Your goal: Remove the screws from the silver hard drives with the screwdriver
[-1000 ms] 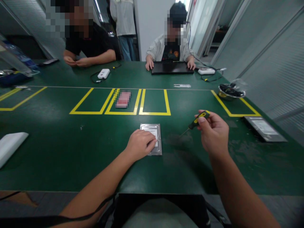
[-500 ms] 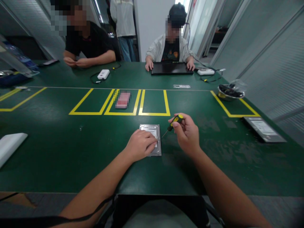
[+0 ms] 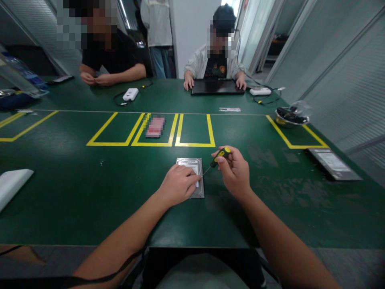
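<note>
A silver hard drive (image 3: 197,192) with a white label lies flat on the green table in front of me. My left hand (image 3: 177,180) lies over its left side and holds it, with thumb and index finger reaching to its right edge. In my right hand (image 3: 236,172) is a screwdriver (image 3: 221,155) with a black and yellow handle, held at a slant, the fingers closed round the handle. Its thin shaft points down to the left, and the tip meets the drive near my left fingertips. Whether a screw is there is too small to tell.
Yellow tape (image 3: 195,145) marks boxes on the table; a blurred pink item (image 3: 155,127) lies in one. At right are a larger drive (image 3: 333,163) and a bowl (image 3: 291,117) of dark things. A white object (image 3: 13,182) is at left. Two people sit opposite, one at a black panel (image 3: 218,86).
My right hand has moved slightly left and down, bringing the screwdriver tip to the drive at my left fingertips. My left hand and the drive have barely moved.
</note>
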`<state>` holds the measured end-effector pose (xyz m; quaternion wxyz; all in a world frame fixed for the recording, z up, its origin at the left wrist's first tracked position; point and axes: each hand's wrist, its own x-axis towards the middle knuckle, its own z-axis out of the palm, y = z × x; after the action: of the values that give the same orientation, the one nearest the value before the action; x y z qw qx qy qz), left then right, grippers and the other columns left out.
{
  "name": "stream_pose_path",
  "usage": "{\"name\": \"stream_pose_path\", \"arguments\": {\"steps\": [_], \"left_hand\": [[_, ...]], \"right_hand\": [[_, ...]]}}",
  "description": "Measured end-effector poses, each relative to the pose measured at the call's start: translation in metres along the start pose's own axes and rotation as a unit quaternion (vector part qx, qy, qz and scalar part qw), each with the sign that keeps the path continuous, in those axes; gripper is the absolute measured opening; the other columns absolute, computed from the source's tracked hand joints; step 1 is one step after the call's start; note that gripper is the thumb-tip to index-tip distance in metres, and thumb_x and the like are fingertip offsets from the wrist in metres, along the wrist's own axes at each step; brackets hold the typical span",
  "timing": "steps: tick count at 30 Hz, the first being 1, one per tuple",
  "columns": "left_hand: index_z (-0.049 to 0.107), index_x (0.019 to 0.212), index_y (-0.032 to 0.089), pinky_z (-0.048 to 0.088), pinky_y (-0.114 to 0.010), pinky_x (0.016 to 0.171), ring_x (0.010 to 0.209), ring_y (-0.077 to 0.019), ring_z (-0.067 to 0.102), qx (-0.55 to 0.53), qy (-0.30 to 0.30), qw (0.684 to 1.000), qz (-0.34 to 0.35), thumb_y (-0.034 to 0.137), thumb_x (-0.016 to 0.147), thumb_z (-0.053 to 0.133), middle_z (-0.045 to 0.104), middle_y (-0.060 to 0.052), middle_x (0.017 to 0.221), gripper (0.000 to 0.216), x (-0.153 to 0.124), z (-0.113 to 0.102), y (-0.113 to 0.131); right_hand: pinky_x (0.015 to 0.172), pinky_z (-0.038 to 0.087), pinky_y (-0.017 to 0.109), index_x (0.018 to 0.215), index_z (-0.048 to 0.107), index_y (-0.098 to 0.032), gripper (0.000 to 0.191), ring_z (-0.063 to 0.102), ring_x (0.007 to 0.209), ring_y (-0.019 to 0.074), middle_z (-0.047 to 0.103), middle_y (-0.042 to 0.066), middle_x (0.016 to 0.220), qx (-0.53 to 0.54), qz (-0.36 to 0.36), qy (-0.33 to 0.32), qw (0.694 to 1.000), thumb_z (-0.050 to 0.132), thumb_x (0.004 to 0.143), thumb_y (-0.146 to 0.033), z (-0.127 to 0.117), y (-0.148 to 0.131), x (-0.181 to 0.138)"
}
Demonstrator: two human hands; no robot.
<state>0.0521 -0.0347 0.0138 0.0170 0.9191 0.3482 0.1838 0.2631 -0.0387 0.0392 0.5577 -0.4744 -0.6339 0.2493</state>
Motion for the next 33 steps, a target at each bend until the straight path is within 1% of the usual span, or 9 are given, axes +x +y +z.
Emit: {"name": "stream_pose_path", "arguments": {"steps": [8,12,15,20,23,25,27,30,33], "left_hand": [[0.071,0.109,0.026,0.036,-0.039,0.076,0.085,-0.0214,0.056,0.011,-0.003,1.0,0.003,0.022,0.09,0.054,0.067,-0.004,0.094,0.026,0.001,0.001,0.0],[0.072,0.108,0.026,0.036,-0.038,0.076,0.084,-0.0212,0.056,0.01,-0.002,1.0,0.004,0.022,0.09,0.053,0.067,-0.004,0.094,0.026,0.001,0.0,0.0],[0.072,0.108,0.026,0.037,-0.038,0.076,0.084,-0.021,0.057,0.006,0.001,1.0,0.006,0.021,0.09,0.053,0.067,-0.005,0.093,0.027,0.0,0.0,0.0],[0.072,0.107,0.024,0.038,-0.038,0.077,0.085,-0.0215,0.058,0.002,0.004,1.0,-0.001,0.022,0.089,0.054,0.068,-0.006,0.092,0.026,0.001,0.001,0.0],[0.072,0.103,0.024,0.038,-0.037,0.076,0.083,-0.0213,0.059,-0.005,0.007,1.0,-0.005,0.023,0.089,0.054,0.069,-0.005,0.089,0.023,0.001,0.001,-0.001],[0.072,0.099,0.022,0.038,-0.037,0.077,0.083,-0.021,0.06,-0.016,0.026,1.0,-0.002,0.022,0.089,0.053,0.07,-0.005,0.088,0.021,-0.001,0.0,-0.003],[0.072,0.097,0.021,0.038,-0.038,0.08,0.086,-0.0213,0.06,-0.026,0.071,0.997,-0.011,0.021,0.09,0.052,0.071,-0.004,0.089,0.021,-0.003,-0.003,-0.006],[0.072,0.095,0.02,0.038,-0.04,0.083,0.089,-0.0226,0.058,-0.027,0.16,0.984,-0.076,0.02,0.089,0.052,0.071,-0.005,0.086,0.021,-0.006,-0.007,-0.01],[0.073,0.092,0.02,0.039,-0.04,0.083,0.091,-0.024,0.056,-0.017,0.196,0.969,-0.151,0.02,0.088,0.054,0.07,-0.005,0.082,0.019,-0.007,-0.007,-0.014]], "right_hand": [[0.067,0.053,0.026,0.113,0.056,-0.022,0.023,0.064,0.072,0.0107,0.071,0.003,0.099,0.012,0.004,-0.005,1.0,0.056,0.093,-0.034,0.002,0.006,0.0],[0.069,0.052,0.028,0.116,0.054,-0.021,0.026,0.063,0.073,0.0121,0.07,0.005,0.1,-0.013,-0.011,-0.032,0.999,0.055,0.094,-0.034,0.0,0.004,0.0],[0.071,0.05,0.03,0.114,0.057,-0.02,0.024,0.06,0.075,0.0131,0.068,0.005,0.098,-0.064,-0.054,-0.046,0.995,0.056,0.093,-0.033,-0.003,-0.004,0.004],[0.062,0.045,0.026,0.113,0.06,-0.018,0.026,0.052,0.066,0.0113,0.059,0.001,0.084,-0.154,-0.153,-0.074,0.973,0.062,0.089,-0.03,-0.01,-0.018,0.013],[0.063,0.046,0.026,0.12,0.055,-0.019,0.035,0.055,0.067,0.0112,0.064,0.002,0.092,-0.174,-0.184,-0.098,0.963,0.064,0.088,-0.029,-0.014,-0.023,0.017],[0.065,0.047,0.026,0.12,0.054,-0.02,0.034,0.056,0.068,0.0111,0.066,0.002,0.095,-0.192,-0.191,-0.123,0.955,0.063,0.089,-0.029,-0.016,-0.027,0.019],[0.069,0.048,0.027,0.118,0.056,-0.02,0.029,0.057,0.07,0.0117,0.067,0.002,0.094,-0.204,-0.199,-0.149,0.947,0.06,0.09,-0.028,-0.018,-0.032,0.022],[0.077,0.049,0.03,0.114,0.059,-0.019,0.025,0.059,0.077,0.0139,0.066,0.005,0.099,-0.207,-0.21,-0.172,0.94,0.058,0.092,-0.032,-0.02,-0.041,0.028],[0.076,0.046,0.03,0.1,0.063,-0.018,0.021,0.057,0.08,0.0155,0.064,0.006,0.095,-0.232,-0.207,-0.172,0.935,0.058,0.093,-0.037,-0.02,-0.05,0.036]]}}
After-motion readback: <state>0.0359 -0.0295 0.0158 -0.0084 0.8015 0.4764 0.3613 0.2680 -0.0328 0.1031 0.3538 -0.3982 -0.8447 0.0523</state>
